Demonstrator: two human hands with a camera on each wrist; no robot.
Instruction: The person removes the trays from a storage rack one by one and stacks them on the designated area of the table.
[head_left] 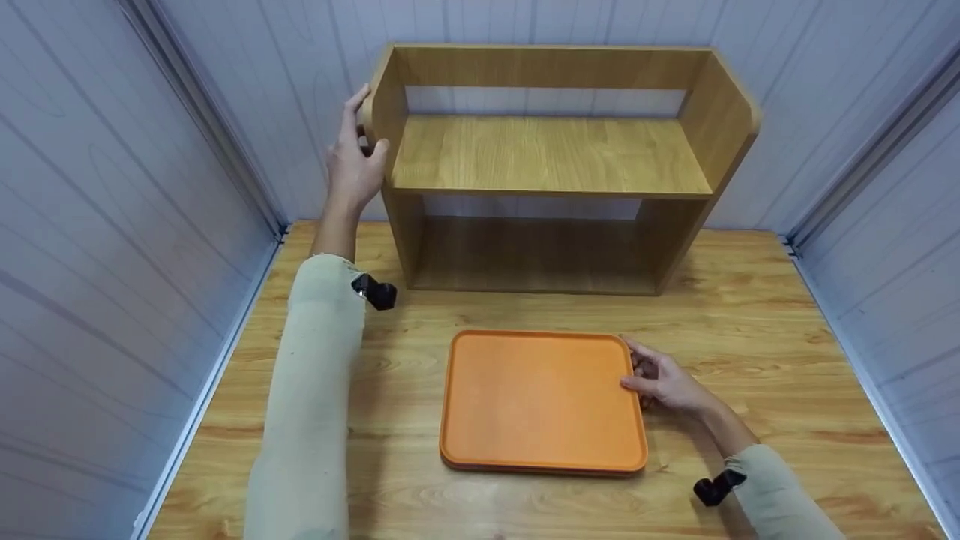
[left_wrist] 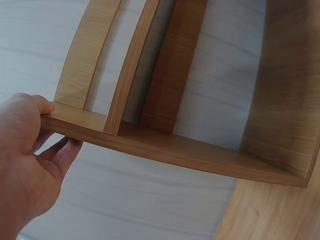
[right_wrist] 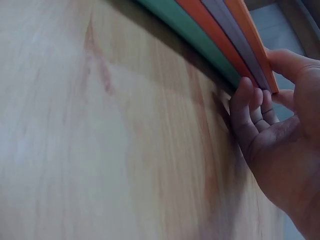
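I've got my left hand (head_left: pixel 352 169) up on the left side panel of the two-tier light-oak wooden shelf unit (head_left: pixel 551 154), which stands at the back of the wood-grain tabletop (head_left: pixel 750 315) against the pale panelled wall (head_left: pixel 112 225). In the left wrist view the thumb (left_wrist: pixel 37 106) lies over the panel's front edge and the other fingers (left_wrist: pixel 62 152) reach round the outer face, so it's a clamp grip on the board, fingers close together, not spread. My right hand (head_left: pixel 664 382) sits at the right edge of the flat orange rectangular plastic tray (head_left: pixel 540 397), near its far right corner. That tray lies mid-table, just in front of the shelf unit and apart from it. The right wrist view shows it's actually the top of a stack w/ more trays under it: grey, another orange, then a teal one (right_wrist: pixel 200 37) at the bottom, touching the table. Thumb (right_wrist: pixel 290 62) rests on the top orange rim, fingertips (right_wrist: pixel 250 100) curl in under the stack's edge, bunched together, pinching the top tray's edge. Both arms are in beige sleeves, w/ a black camera mount at each wrist.
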